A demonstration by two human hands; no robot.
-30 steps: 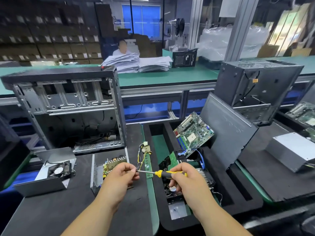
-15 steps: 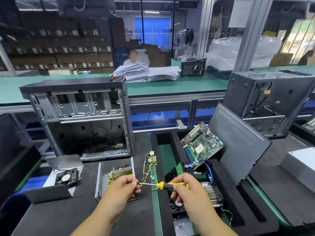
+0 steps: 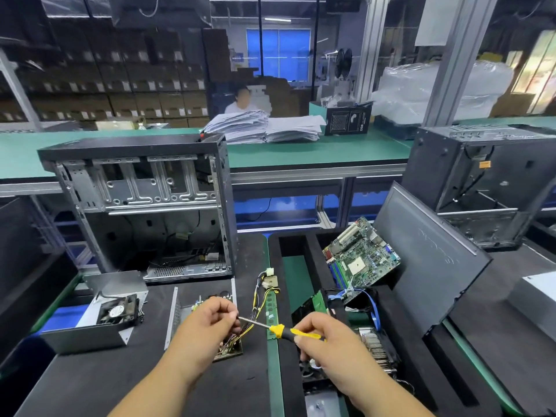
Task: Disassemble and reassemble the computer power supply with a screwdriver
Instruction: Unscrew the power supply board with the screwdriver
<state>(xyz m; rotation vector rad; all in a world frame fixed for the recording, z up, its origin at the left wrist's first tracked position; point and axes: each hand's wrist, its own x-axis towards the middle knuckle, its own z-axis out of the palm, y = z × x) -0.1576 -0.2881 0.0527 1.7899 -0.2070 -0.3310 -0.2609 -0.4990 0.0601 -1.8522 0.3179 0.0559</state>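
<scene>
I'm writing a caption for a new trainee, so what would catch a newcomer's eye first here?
Front and centre, the right hand grips a yellow-handled screwdriver, and the left hand pinches at its tip. Beneath them lies the opened power supply with its yellow wire bundle. Behind on the left stands an empty computer case, and a green motherboard leans in the black foam tray on the right.
</scene>
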